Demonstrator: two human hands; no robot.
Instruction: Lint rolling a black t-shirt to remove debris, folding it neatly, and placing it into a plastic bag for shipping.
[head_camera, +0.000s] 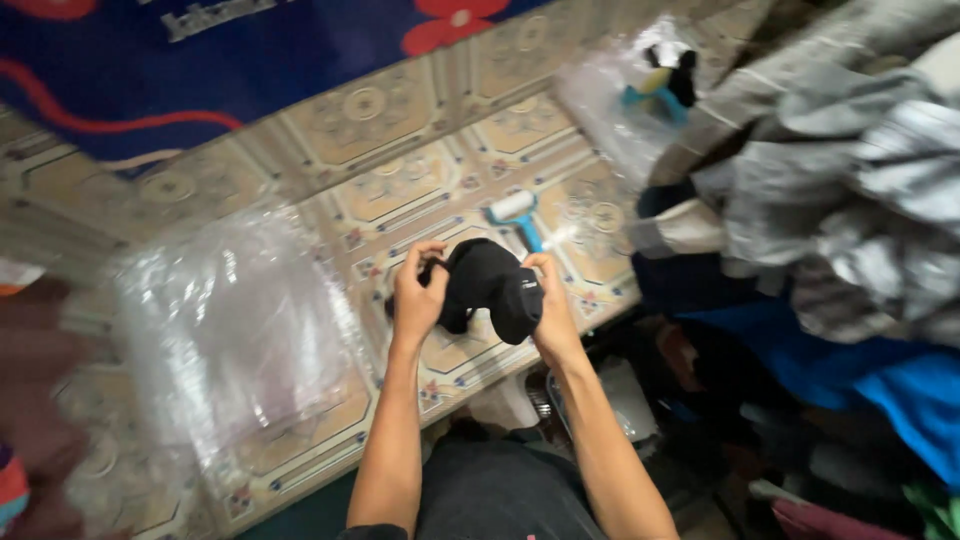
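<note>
Left of centre: clear plastic bag (235, 320), flat on patterned table (400, 190). Left hand (418, 295) and right hand (548, 305) both grip black garment (487, 285).

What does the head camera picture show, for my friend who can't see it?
Two bare hands, left hand and right hand, hold a small black garment over a patterned table. A lint roller lies just beyond, clear plastic bags to the left, and piled clothes to the right.

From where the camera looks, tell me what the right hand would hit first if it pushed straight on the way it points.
Probably the white lint roller with a blue handle, lying just beyond the right hand and the black cloth it grips; depth is unclear.
</note>
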